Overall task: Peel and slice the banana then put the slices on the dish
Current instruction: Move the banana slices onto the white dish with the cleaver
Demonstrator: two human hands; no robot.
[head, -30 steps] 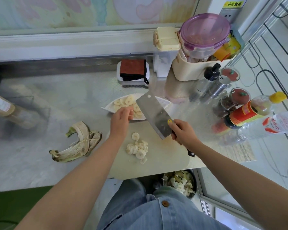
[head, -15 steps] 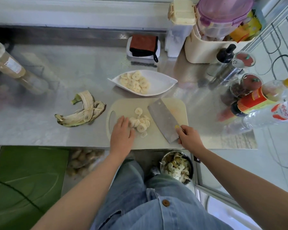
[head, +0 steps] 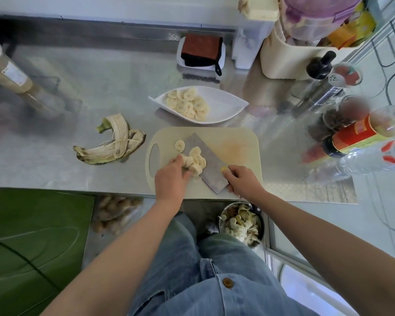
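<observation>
On the cutting board (head: 237, 142) a wide knife (head: 211, 169) lies almost flat, and a pile of banana slices (head: 195, 160) sits on its blade. One more slice (head: 179, 145) lies alone on the board, just beside the blade. The left hand (head: 170, 181) has its fingers and thumb bent round the near side of the pile. The right hand (head: 243, 181) is wrapped round the knife handle. The dish (head: 226, 106) stands just past the board, with many slices already on its left half. The peel (head: 111, 147) lies on the counter to the left.

The job now looks like scooping the pile up to carry it to the dish. It would go best with the blade kept low and level and the left hand cupped against the pile, so nothing slides off. The lone slice needs picking up too.

The knife handle is hidden under the right hand. The left fingertips are tucked behind the slices. The bottles on the right are blurry, and the tubs at the back are cut off.
</observation>
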